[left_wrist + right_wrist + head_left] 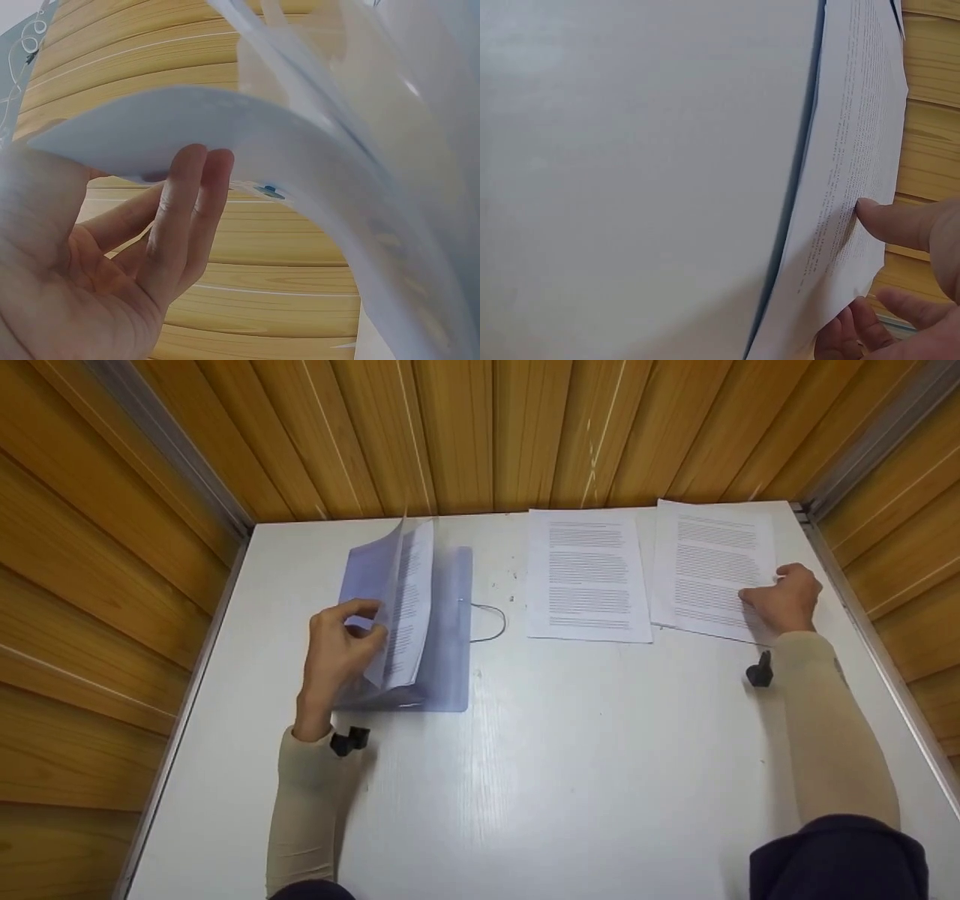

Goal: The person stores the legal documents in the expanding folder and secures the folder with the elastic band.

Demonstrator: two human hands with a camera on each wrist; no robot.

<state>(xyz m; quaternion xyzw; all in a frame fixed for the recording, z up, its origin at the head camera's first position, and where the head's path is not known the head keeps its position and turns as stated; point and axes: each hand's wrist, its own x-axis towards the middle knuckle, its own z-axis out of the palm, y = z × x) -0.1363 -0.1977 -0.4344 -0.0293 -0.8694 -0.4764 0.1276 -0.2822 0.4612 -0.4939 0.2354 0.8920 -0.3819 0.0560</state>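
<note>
At the left of the table lies an open translucent blue folder [450,660] with an elastic cord loop at its right edge. My left hand [337,641] pinches a raised clear plastic sleeve [391,585], and a printed page [416,600] stands tilted behind it. In the left wrist view, the sheet [187,120] curves between the thumb side and fingers of that hand [112,255]. My right hand [787,596] grips the right edge of a printed paper sheet [716,562]. In the right wrist view its thumb [892,221] lies on top, with other fingers [847,330] at the underside.
Another printed sheet [589,577] lies flat between the folder and the right sheet. The white table [555,750] is bordered by wood-patterned walls [457,435] at the back and sides. Black clips [350,741] are by the left wrist, with a similar one [760,670] by the right wrist.
</note>
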